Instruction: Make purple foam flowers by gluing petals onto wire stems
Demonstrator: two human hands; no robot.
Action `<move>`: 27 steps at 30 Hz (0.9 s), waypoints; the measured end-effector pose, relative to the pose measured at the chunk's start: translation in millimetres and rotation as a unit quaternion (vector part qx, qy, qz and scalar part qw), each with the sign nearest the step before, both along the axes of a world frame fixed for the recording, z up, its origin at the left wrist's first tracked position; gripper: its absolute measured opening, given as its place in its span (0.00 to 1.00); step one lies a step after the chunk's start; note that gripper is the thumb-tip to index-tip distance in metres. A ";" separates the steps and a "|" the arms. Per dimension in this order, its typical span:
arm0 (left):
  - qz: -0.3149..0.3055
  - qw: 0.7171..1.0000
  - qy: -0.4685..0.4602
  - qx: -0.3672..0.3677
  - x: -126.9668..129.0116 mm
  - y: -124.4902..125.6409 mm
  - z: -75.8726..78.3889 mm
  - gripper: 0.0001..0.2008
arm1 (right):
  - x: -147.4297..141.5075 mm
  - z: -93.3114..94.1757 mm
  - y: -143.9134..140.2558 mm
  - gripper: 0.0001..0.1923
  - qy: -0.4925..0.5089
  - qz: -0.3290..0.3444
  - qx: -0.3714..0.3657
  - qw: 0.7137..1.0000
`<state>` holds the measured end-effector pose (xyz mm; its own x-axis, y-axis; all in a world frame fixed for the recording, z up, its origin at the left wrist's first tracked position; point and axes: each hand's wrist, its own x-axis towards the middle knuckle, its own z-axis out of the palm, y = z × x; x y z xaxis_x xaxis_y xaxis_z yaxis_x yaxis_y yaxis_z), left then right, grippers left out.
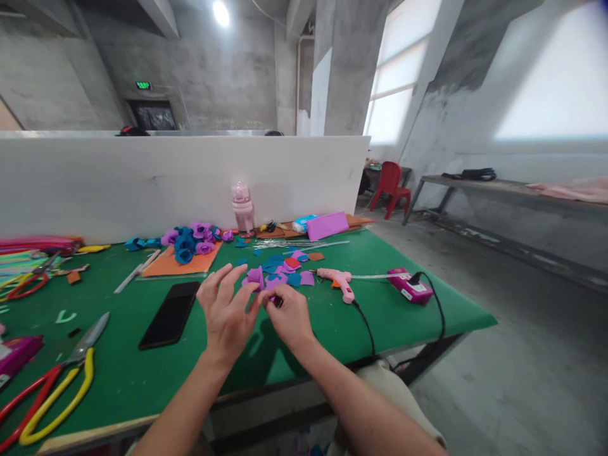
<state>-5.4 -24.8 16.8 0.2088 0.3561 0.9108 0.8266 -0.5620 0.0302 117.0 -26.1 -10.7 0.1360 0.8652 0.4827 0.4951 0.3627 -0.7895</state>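
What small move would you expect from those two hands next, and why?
Probably pressing the purple petal piece tighter between the fingertips: the left hand and right hand meet on it above the green table, while the glue gun lies untouched.

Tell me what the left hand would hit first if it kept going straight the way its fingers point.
The left hand points away from the body, up the table. First in line looks like the scattered purple and blue foam pieces just beyond its fingertips, though depth is hard to judge.

Both hands together, left fingers spread, right pinched.
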 end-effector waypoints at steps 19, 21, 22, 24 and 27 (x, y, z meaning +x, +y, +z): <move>-0.292 0.829 -0.069 -0.472 -15.0 -28.7 31.6 0.07 | 38.6 9.3 25.4 0.12 0.186 0.059 -0.020 0.980; -0.242 0.855 -0.149 -0.433 -18.3 -24.9 29.1 0.12 | 36.6 11.1 22.9 0.11 0.189 0.073 -0.007 0.979; -0.228 0.863 -0.184 -0.412 -20.4 -22.8 28.3 0.15 | 36.1 11.9 21.8 0.10 0.190 0.084 -0.004 0.978; -0.244 0.861 -0.207 -0.396 -24.7 -19.1 28.8 0.12 | 36.1 13.2 19.3 0.10 0.191 0.107 -0.007 0.976; -0.274 0.843 -0.190 -0.423 -31.0 -14.6 31.8 0.07 | 36.9 15.2 14.6 0.10 0.188 0.137 -0.011 0.972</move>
